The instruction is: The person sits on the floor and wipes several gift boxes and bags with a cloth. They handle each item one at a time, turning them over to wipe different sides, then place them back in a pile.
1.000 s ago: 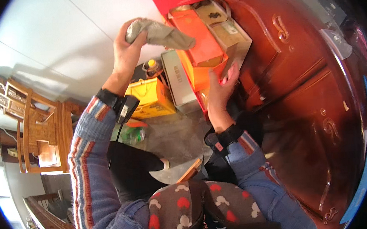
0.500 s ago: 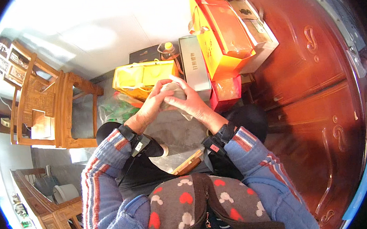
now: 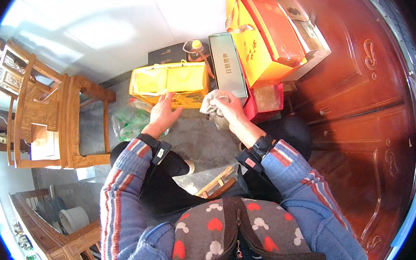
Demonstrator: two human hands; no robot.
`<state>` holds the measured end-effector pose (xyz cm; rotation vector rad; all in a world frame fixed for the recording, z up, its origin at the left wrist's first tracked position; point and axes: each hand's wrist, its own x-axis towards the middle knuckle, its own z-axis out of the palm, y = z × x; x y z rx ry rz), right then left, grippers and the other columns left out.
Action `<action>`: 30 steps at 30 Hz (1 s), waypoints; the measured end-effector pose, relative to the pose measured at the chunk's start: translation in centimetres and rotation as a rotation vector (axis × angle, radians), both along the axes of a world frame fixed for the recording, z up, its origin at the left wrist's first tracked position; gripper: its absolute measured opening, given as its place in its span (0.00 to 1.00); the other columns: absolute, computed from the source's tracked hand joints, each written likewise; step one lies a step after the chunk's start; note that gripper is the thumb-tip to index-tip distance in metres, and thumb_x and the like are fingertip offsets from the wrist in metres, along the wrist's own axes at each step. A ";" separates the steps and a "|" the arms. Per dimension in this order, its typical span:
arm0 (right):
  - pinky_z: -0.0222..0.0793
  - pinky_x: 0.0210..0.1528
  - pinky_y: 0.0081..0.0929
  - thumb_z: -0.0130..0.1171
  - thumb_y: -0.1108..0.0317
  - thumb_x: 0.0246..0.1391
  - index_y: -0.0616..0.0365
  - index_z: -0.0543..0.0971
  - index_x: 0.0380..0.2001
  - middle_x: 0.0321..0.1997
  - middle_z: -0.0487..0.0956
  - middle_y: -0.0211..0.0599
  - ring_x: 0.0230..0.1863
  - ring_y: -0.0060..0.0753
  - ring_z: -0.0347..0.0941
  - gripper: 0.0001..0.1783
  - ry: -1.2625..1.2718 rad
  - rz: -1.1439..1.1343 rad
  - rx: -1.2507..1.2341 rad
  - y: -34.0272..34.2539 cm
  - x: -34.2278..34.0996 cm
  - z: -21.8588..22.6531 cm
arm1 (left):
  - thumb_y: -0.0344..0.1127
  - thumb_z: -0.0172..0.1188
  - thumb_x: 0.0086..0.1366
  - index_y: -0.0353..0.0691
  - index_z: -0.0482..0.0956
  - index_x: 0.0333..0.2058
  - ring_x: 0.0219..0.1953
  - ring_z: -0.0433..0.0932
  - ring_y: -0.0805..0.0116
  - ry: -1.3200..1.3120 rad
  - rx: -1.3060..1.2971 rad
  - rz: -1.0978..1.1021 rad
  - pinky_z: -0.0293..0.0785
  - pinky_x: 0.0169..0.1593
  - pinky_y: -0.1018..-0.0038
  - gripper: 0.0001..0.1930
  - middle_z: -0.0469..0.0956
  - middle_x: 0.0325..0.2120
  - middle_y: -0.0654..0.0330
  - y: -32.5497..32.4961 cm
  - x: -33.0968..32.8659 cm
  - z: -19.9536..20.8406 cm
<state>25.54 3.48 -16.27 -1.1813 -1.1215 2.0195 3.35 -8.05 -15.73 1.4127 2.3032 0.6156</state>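
A crumpled grey-white cloth point(image 3: 211, 103) is bunched in my right hand point(image 3: 234, 112), in front of a long grey box point(image 3: 227, 67). Part of the cloth hangs below the fingers. My left hand point(image 3: 163, 115) holds nothing, its fingers apart and reaching toward the near side of a yellow gift bag point(image 3: 184, 78); whether they touch it I cannot tell. The two hands are apart, with the floor between them.
Behind the bag are a dark flat box point(image 3: 165, 54) and a yellow-capped bottle point(image 3: 195, 46). Orange and red gift bags point(image 3: 260, 52) stand by the red-brown wooden cabinet point(image 3: 347, 104). On the left are a carved wooden chair point(image 3: 66, 126) and a plastic bag with green items point(image 3: 130, 120).
My hands have come apart. The left has let go of the cloth and opened near the yellow bag; the right has moved right, keeping the cloth.
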 end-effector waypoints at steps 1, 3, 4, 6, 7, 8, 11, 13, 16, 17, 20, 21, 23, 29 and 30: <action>0.79 0.43 0.27 0.67 0.71 0.57 0.60 0.78 0.49 0.43 0.84 0.36 0.40 0.30 0.83 0.17 0.030 0.017 -0.010 0.1 -0.1 -0.3 | 0.48 0.67 0.63 0.42 0.74 0.57 0.46 0.83 0.52 0.094 0.030 -0.052 0.79 0.49 0.59 0.28 0.82 0.44 0.47 0.2 -0.5 -0.7; 0.78 0.46 0.28 0.65 0.70 0.58 0.60 0.78 0.50 0.44 0.83 0.37 0.44 0.28 0.82 0.17 0.011 0.022 0.043 0.4 -0.2 -0.6 | 0.45 0.67 0.64 0.40 0.77 0.53 0.42 0.84 0.57 -0.132 -0.009 -0.033 0.80 0.47 0.63 0.23 0.84 0.38 0.53 1.9 -0.5 -1.4; 0.78 0.48 0.28 0.65 0.70 0.58 0.60 0.78 0.50 0.44 0.83 0.37 0.45 0.28 0.81 0.17 -0.028 -0.036 0.069 0.6 -0.4 -0.6 | 0.43 0.67 0.65 0.39 0.77 0.53 0.40 0.83 0.61 -0.307 0.062 -0.035 0.79 0.46 0.65 0.21 0.84 0.36 0.55 3.1 0.0 -1.3; 0.80 0.43 0.30 0.65 0.69 0.58 0.60 0.75 0.51 0.44 0.82 0.38 0.43 0.31 0.81 0.19 0.106 -0.094 0.006 1.3 -0.9 0.1 | 0.40 0.66 0.67 0.39 0.77 0.53 0.38 0.83 0.68 -0.680 0.168 -0.015 0.79 0.44 0.70 0.19 0.84 0.33 0.60 6.0 1.2 0.3; 0.79 0.39 0.31 0.65 0.68 0.57 0.60 0.75 0.50 0.42 0.82 0.38 0.40 0.31 0.81 0.18 0.145 -0.125 -0.078 1.6 -1.3 0.6 | 0.36 0.65 0.68 0.39 0.77 0.53 0.35 0.80 0.76 -0.673 0.181 -0.017 0.77 0.43 0.75 0.17 0.82 0.29 0.65 7.1 2.0 1.5; 0.79 0.35 0.31 0.66 0.68 0.56 0.60 0.75 0.48 0.40 0.82 0.39 0.37 0.31 0.81 0.18 0.196 -0.118 -0.203 1.6 -1.2 1.1 | 0.36 0.65 0.68 0.39 0.77 0.54 0.35 0.80 0.76 -0.673 0.219 -0.055 0.77 0.43 0.75 0.18 0.82 0.30 0.65 8.0 3.3 2.8; 0.80 0.22 0.35 0.63 0.71 0.60 0.56 0.72 0.51 0.38 0.82 0.40 0.27 0.38 0.82 0.17 0.274 -0.172 0.014 3.7 -1.9 3.0 | 0.35 0.66 0.67 0.38 0.76 0.56 0.39 0.79 0.76 -0.631 0.394 -0.280 0.77 0.46 0.73 0.20 0.82 0.34 0.64 15.6 4.4 9.4; 0.80 0.22 0.37 0.64 0.70 0.60 0.56 0.72 0.51 0.38 0.82 0.41 0.27 0.39 0.82 0.17 0.205 -0.063 -0.217 3.0 -1.3 3.7 | 0.36 0.67 0.66 0.38 0.73 0.59 0.44 0.79 0.74 -0.618 0.430 -0.271 0.77 0.49 0.71 0.24 0.81 0.40 0.61 17.9 4.8 13.4; 0.80 0.21 0.37 0.64 0.70 0.59 0.58 0.72 0.50 0.36 0.82 0.44 0.27 0.38 0.82 0.18 0.257 -0.117 -0.285 2.2 -0.1 3.9 | 0.43 0.75 0.59 0.39 0.69 0.62 0.48 0.79 0.65 -0.364 0.594 -0.296 0.77 0.50 0.68 0.36 0.80 0.45 0.55 23.5 4.6 19.4; 0.80 0.21 0.37 0.64 0.70 0.58 0.59 0.73 0.50 0.36 0.81 0.44 0.27 0.38 0.82 0.18 0.311 -0.130 -0.216 1.9 0.0 3.8 | 0.44 0.76 0.58 0.38 0.68 0.63 0.49 0.79 0.64 -0.341 0.636 -0.302 0.77 0.51 0.67 0.39 0.80 0.46 0.53 26.1 4.2 21.6; 0.82 0.29 0.38 0.65 0.73 0.56 0.58 0.75 0.46 0.38 0.82 0.41 0.34 0.37 0.83 0.15 0.171 -0.147 -0.152 1.5 0.7 3.5 | 0.49 0.79 0.54 0.33 0.63 0.66 0.54 0.77 0.59 -0.316 0.689 -0.211 0.76 0.56 0.63 0.48 0.76 0.54 0.46 32.3 2.7 27.4; 0.81 0.31 0.34 0.66 0.72 0.55 0.59 0.76 0.46 0.39 0.82 0.39 0.35 0.34 0.83 0.16 0.253 -0.119 -0.229 1.6 0.9 3.5 | 0.49 0.80 0.52 0.31 0.60 0.67 0.57 0.75 0.56 -0.343 0.689 -0.168 0.74 0.59 0.61 0.51 0.74 0.56 0.44 34.2 2.5 28.9; 0.82 0.32 0.34 0.67 0.72 0.54 0.60 0.76 0.49 0.39 0.82 0.39 0.35 0.32 0.82 0.19 0.265 -0.105 -0.200 2.0 1.3 3.5 | 0.50 0.82 0.50 0.29 0.54 0.70 0.63 0.70 0.53 -0.398 0.650 -0.069 0.69 0.64 0.60 0.58 0.70 0.60 0.41 37.4 2.9 30.7; 0.83 0.27 0.35 0.66 0.71 0.56 0.62 0.74 0.53 0.41 0.82 0.41 0.33 0.35 0.82 0.22 0.296 -0.094 -0.172 3.8 3.0 4.0 | 0.44 0.84 0.46 0.36 0.49 0.71 0.65 0.70 0.58 -0.583 0.654 -0.187 0.63 0.69 0.61 0.61 0.71 0.62 0.50 41.5 4.9 30.1; 0.81 0.26 0.33 0.67 0.70 0.55 0.62 0.75 0.52 0.39 0.81 0.39 0.32 0.32 0.81 0.22 0.362 -0.102 -0.174 3.9 3.1 4.2 | 0.43 0.84 0.47 0.37 0.50 0.71 0.64 0.71 0.58 -0.574 0.660 -0.232 0.65 0.69 0.61 0.60 0.72 0.61 0.50 41.9 4.7 30.1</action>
